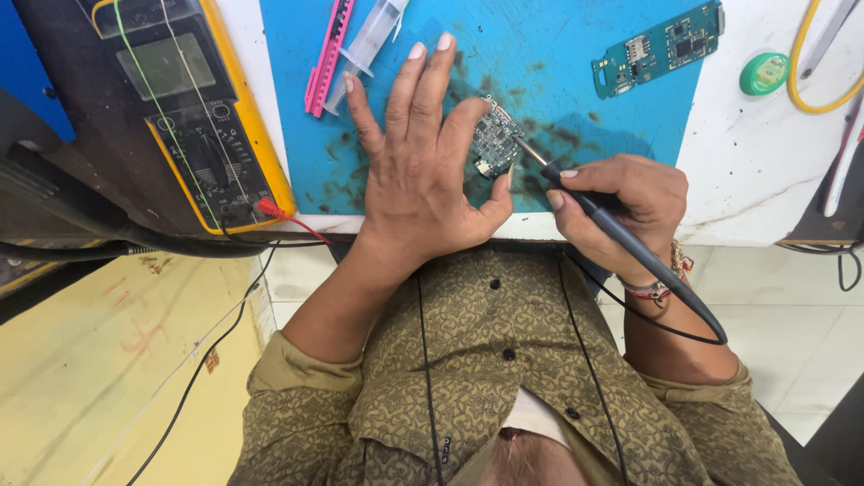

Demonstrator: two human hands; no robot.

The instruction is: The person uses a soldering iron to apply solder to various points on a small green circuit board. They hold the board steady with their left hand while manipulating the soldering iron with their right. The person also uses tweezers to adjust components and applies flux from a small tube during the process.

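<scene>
My left hand (418,157) lies flat on the blue work mat (558,54), its thumb and forefinger pinning a small round dark circuit board (494,139). My right hand (621,202) grips a black soldering iron (621,238) like a pen. Its metal tip touches the right edge of the small board. The iron's black cable runs back past my wrist.
A long green circuit board (660,48) lies at the mat's upper right. A pink cutter (326,56) and a clear syringe (367,45) lie at the mat's upper left. A yellow multimeter (184,99) stands on the left. A green round tin (763,73) and yellow cable (801,81) sit on the right.
</scene>
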